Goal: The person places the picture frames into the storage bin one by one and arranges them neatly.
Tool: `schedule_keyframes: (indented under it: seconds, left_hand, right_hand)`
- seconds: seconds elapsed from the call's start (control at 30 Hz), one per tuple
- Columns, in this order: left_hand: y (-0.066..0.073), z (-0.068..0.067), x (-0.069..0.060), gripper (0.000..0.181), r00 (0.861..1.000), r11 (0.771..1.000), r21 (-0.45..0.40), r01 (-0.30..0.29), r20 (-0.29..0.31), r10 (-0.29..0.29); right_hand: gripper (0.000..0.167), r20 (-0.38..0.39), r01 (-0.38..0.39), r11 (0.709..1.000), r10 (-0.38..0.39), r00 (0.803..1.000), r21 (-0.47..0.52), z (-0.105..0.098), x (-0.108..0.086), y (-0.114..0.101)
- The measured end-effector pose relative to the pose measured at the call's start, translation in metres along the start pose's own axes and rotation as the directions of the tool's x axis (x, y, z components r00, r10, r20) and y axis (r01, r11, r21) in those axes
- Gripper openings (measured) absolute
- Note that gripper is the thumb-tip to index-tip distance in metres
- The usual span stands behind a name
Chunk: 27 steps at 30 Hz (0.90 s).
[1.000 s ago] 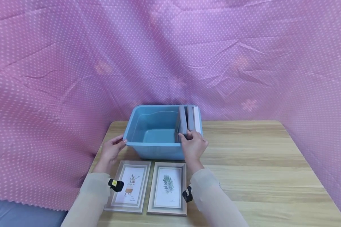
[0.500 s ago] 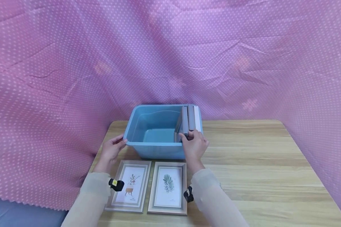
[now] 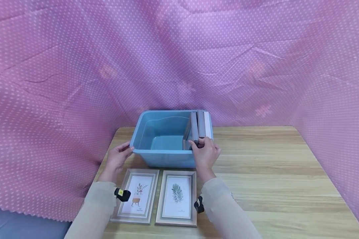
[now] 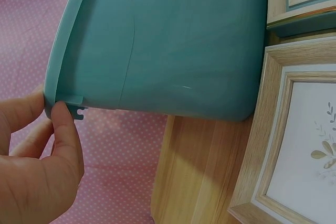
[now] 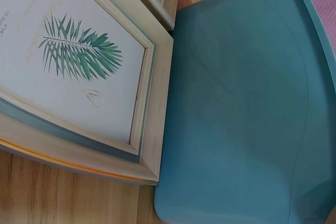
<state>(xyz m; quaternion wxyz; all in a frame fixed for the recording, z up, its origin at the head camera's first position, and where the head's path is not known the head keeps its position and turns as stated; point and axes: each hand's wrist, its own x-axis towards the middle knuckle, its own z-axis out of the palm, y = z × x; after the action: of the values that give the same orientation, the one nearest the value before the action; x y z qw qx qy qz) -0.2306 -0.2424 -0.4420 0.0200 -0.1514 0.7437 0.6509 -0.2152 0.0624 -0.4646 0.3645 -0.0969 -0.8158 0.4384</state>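
Note:
A blue plastic bin (image 3: 164, 159) stands on the table's far side. Between thumb and fingers my left hand (image 3: 117, 158) pinches its near-left rim corner, which the left wrist view also shows with the left hand (image 4: 42, 166). Several picture frames stand on edge along the bin's right side. My right hand (image 3: 204, 154) reaches over the near rim and pinches the near end of the leftmost picture frame (image 3: 194, 126), thumb on its left side; part of the grip is hidden. Beside it are a grey frame (image 3: 201, 124) and a white-edged one (image 3: 207, 124).
Two picture frames lie face up before the bin: one with a potted plant (image 3: 136, 196), one with a green leaf (image 3: 176, 199). The wooden table (image 3: 266, 179) extends to the right. A pink dotted cloth (image 3: 179, 59) hangs behind and at both sides.
The leftmost picture frame in the bin has shifted right at the top, narrowing the gap to its neighbour. My right hand moved with it slightly. My left hand stays on the rim.

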Motion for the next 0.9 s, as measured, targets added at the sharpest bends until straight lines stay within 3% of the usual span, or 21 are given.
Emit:
schedule_keyframes:
  seconds: [0.4, 0.9]
  left_hand:
    - [0.001, 0.001, -0.001, 0.048, 1.0, 1.0, 0.004, -0.007, -0.002, 0.007]
    - [-0.004, -0.002, 0.004, 0.048, 1.0, 1.0, -0.008, -0.027, 0.012, 0.027]
  right_hand:
    - [0.032, 0.044, -0.054, 0.996, 0.051, 0.998, 0.072, -0.005, 0.001, 0.0]
    - [0.032, -0.003, -0.086, 0.986, 0.087, 0.996, 0.14, -0.013, 0.001, 0.001]
